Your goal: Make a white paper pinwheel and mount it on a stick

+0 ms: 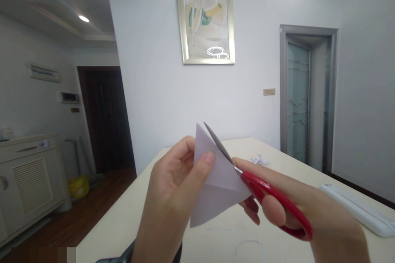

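Two holds: left hand [171, 183] pinches paper [212, 203], right hand [298, 192] grips scissors [255, 183], blade [219, 143] along the slanted edge; keep paper taut, left thumb [207, 159] clear.

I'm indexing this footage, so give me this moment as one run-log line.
left hand: holds white paper | right hand: holds red-handled scissors, visible blade along paper's edge | table: paper scraps

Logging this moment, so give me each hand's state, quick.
Left hand: closed, pinching the white paper.
Right hand: closed, holding the red-handled scissors.
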A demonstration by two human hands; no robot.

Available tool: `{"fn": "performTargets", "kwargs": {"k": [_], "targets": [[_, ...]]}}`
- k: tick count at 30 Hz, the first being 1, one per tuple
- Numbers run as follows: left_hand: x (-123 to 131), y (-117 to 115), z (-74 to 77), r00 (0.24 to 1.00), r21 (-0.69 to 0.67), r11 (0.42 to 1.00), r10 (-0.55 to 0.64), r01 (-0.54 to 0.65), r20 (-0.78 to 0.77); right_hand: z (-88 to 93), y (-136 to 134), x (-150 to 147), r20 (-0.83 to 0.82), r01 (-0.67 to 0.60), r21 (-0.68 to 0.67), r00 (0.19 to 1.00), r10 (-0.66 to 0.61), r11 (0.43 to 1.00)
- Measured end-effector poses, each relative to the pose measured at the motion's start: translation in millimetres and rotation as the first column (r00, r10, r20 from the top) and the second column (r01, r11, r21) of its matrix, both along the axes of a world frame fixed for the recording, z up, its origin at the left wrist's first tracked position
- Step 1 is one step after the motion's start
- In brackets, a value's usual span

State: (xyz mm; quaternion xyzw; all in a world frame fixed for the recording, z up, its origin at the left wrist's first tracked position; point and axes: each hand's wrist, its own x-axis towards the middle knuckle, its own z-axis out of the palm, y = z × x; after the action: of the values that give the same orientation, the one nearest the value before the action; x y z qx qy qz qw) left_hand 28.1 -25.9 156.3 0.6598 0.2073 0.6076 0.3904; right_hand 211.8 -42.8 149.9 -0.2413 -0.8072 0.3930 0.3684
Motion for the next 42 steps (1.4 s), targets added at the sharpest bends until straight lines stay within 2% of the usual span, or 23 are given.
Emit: {"fn": "performTargets", "kwargs": {"k": [5,9,19,25,29,35,39,42], "targets": [[2,-1,0.4,1.0,0.004,1.0,0.008,-0.008,0.019,0.8,-2,-2,-0.058,0.032,-0.117,0.998,-0.039,0.993],[4,-1,-0.3,1.0,-0.007,1.0,0.006,-0.006,0.03,3.0,-2,-3,-0.057,0.027,-0.111,0.998,-0.033,0.993],[4,-2,2.7,1.0,-0.036,0.999,-0.021,0.021,0.007,0.0,-1,1,-0.063,0.035,-0.233,0.997,-0.051,0.972],[2,-1,-0.2,0.996,-0.013,0.996,0.085,-0.084,0.025,4.2,-2,5,-0.021,0.066,-0.256,0.997,-0.074,0.965],[2,-2,-0.4,0.996,-0.001,0.997,0.08,-0.08,0.032,5.6,-4,6,0.013,0.082,-0.286,0.997,-0.082,0.955],[5,-4,1.4,0.993,0.055,0.992,0.112,-0.114,0.027,3.0,-4,6,-0.006,0.008,-0.229,1.0,-0.01,0.973],[7,-3,1.3,0.992,0.073,0.989,0.124,-0.125,0.018,0.3,-3,8,0.034,0.009,-0.175,0.999,-0.003,0.985],[7,-4,1.6,0.992,0.088,0.988,0.125,-0.124,0.0,0.5,-5,6,0.021,0.002,-0.187,1.0,0.002,0.982]]}}
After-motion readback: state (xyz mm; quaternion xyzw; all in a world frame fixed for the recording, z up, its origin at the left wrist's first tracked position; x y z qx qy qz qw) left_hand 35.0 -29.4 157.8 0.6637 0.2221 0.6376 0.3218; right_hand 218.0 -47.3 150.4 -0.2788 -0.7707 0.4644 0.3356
